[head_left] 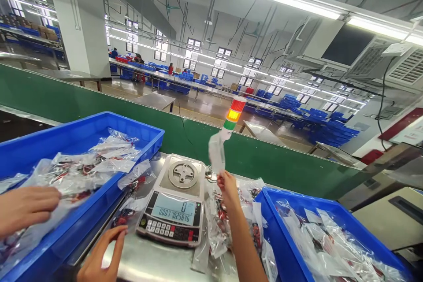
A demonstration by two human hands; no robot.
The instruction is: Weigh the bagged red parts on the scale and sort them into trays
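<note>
A right hand (226, 185) was raised to the right of a grey-and-white digital weighing scale (178, 198), its fingers closed on the lower end of a small, pale, see-through plastic bag (217, 155). That bag stood upright above the fingertips, in front of the lower part of a signal tower (234, 114) with red, orange and green bands, the orange 1 glowing. The right forearm crossed over a heap of clear plastic bags with red and black contents (220, 220), lying between the scale and a blue plastic bin on the right (280, 238), which held more bags.

A left hand (102, 253) was low, left of the scale's keypad, thumb and forefinger curved until their tips nearly met. Whether they had hold of anything could not be told; 2 clear bags with red contents (137, 176) lay just beyond, between the scale and a blue plastic bin on the left (86, 220). The scale's round metal plate (183, 174) was bare, and its display (175, 209) read 0, 0.007 and 0.25846.

Another person's hand (29, 207) reached in from the left edge, fingers together over the bags in the left bin; its grip could not be told.
</note>
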